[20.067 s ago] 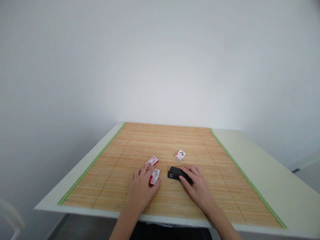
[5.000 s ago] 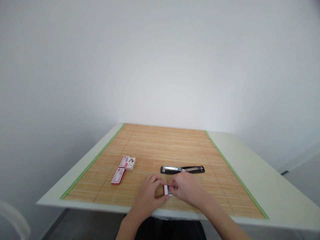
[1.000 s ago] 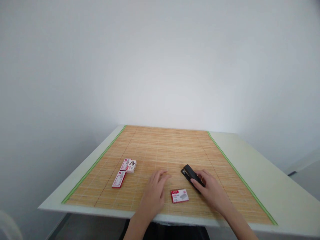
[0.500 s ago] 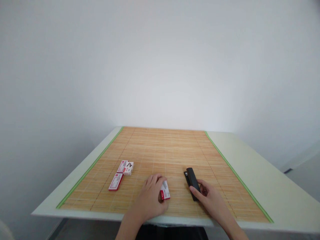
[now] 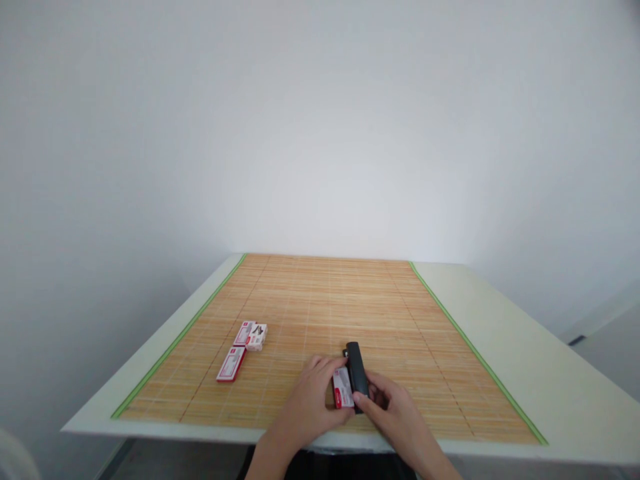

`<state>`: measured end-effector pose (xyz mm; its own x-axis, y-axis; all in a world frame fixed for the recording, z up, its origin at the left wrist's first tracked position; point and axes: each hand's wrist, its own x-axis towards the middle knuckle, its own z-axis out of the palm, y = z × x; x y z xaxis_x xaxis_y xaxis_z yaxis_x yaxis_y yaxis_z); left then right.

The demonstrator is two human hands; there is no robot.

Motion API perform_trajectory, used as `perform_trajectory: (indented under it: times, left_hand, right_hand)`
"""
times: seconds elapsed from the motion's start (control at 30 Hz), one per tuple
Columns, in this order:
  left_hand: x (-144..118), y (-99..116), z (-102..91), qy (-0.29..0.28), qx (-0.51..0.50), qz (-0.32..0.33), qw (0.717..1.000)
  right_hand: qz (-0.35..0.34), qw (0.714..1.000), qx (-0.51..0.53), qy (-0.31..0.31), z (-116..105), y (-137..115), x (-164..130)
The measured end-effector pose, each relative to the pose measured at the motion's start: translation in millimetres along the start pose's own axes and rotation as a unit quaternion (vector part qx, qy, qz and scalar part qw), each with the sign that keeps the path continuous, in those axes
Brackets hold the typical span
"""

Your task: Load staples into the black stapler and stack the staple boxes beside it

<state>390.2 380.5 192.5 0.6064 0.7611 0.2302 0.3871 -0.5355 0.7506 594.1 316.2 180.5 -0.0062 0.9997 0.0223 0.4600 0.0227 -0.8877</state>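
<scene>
My left hand (image 5: 315, 397) is closed around a small red-and-white box (image 5: 343, 388), its thumb at the near end and its fingertips at the far end. Directly to the right, against the box, lies a black stapler (image 5: 357, 370), its long axis pointing away from me. My right hand (image 5: 393, 407) grips the stapler near its close end, with the thumb on top and the fingers on the right side. Both things rest low on or just over the bamboo mat (image 5: 320, 300).
To the left on the mat lie two flat red-and-white boxes, one nearer (image 5: 231, 364) and one farther (image 5: 245, 332). A small white box (image 5: 257, 337) with a dark picture touches the farther one. The white table (image 5: 500, 333) meets a plain wall (image 5: 320, 133) behind.
My right hand has brought the stapler leftward until it sits beside the box. My left hand has shifted a little to the right with the box.
</scene>
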Motion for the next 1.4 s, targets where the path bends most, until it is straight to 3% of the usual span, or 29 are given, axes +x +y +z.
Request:
perform_trajectory:
  times: [0.3,0.43,0.5,0.57,0.67,0.73,0.8,0.87,0.97,1.0,1.13,1.4]
  left_hand:
    - [1,8,2.9,0.006,0.005,0.008,1.000]
    - [-6,3,0.6,0.014,0.022,0.000,1.000]
    - [-12,-9,-14.8,0.048,0.053,-0.014,0.997]
    - [-19,-30,-43.1,0.117,0.112,-0.036,0.986]
    - [-30,-69,-98.3,0.255,0.212,-0.091,0.939]
    - [-36,-88,-127.7,0.275,0.254,-0.121,0.919]
    - [-41,-90,-138.4,0.256,0.252,-0.116,0.926]
    - [-42,-76,-126.6,0.186,0.203,-0.094,0.957]
    - [-36,-41,-81.4,0.032,0.105,-0.081,0.991]
    - [-32,-29,-65.2,0.012,0.090,-0.068,0.994]
    - [-10,-2,-24.4,-0.024,0.073,-0.030,0.997]
    - [-1,3,-12.9,0.000,0.072,-0.028,0.997]
  right_hand:
    - [0.012,0.997,-0.033,0.067,8,13,-1]
    - [0.024,0.994,0.005,0.103,7,13,-2]
    - [0.031,0.993,0.031,0.111,5,13,-3]
    - [0.034,0.992,0.038,0.112,3,13,-3]
    - [0.037,0.993,0.030,0.108,2,12,-2]
    - [0.035,0.993,0.026,0.110,2,12,-3]
    - [0.033,0.993,0.023,0.112,3,12,-3]
    - [0.032,0.993,0.018,0.108,5,14,-3]
    - [0.032,0.995,0.006,0.098,6,17,-4]
    - [0.031,0.995,0.004,0.094,7,18,-5]
    - [0.028,0.996,0.009,0.086,7,18,-6]
    - [0.025,0.997,0.022,0.076,6,14,-7]
